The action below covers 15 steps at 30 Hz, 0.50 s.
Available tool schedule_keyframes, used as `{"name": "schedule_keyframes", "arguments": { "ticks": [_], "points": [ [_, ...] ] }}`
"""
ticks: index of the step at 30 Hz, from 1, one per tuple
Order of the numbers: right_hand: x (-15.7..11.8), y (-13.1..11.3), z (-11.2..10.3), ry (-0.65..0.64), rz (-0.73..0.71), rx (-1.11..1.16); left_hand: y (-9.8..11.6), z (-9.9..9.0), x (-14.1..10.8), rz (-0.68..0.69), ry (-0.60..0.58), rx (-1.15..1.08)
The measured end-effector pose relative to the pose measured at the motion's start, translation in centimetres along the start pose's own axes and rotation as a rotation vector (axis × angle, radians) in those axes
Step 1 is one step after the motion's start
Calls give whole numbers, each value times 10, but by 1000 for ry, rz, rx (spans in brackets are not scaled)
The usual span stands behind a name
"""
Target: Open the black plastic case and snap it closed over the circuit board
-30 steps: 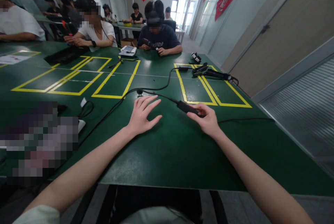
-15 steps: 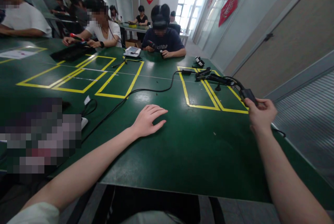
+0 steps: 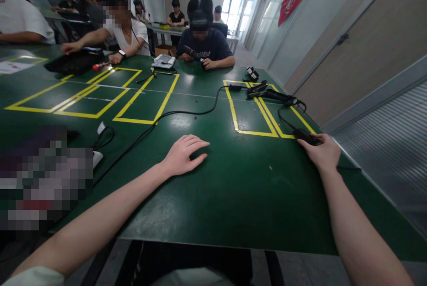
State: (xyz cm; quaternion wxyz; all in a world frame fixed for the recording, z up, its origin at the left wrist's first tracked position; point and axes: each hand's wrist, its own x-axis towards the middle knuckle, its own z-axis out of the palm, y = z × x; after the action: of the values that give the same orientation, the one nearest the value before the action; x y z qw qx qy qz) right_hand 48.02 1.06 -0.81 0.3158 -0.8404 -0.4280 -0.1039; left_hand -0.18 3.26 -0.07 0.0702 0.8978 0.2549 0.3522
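Green table [image 3: 233, 206] marked with yellow tape [image 3: 256, 134], with a person [image 3: 207, 48] in dark blue seated at the far side. At right, the right hand [image 3: 324, 155], partly closed, grips a black box [image 3: 303, 136] between thumb and fingers, beside the tape. That box has just moved over from the near middle, so its cord [image 3: 283, 119] now curves down from the black gear [image 3: 275, 95] farther back. Left hand [image 3: 183, 155], half open and palm down at near middle, holds 0 things

Dim room, bright far window [image 3: 233, 1]; edges seemingly stretched.
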Motion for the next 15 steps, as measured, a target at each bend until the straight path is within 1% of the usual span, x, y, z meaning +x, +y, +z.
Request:
{"name": "schedule_keyframes", "arguments": {
  "ticks": [2,4,7,10,15],
  "points": [
    [-2,-7,-6,6,98,3,1,0,0,2,-2,-6],
    [-5,-14,-10,-14,159,16,1,0,0,11,-4,-14],
    [-8,-19,-14,-73,140,50,2,1,0,21,-23,-24],
    [-9,-20,-14,-100,116,61,1,2,-1,12,-39,-23],
    [-6,-13,-9,-48,106,47,0,3,-1,16,-47,-19]
  ]
}}
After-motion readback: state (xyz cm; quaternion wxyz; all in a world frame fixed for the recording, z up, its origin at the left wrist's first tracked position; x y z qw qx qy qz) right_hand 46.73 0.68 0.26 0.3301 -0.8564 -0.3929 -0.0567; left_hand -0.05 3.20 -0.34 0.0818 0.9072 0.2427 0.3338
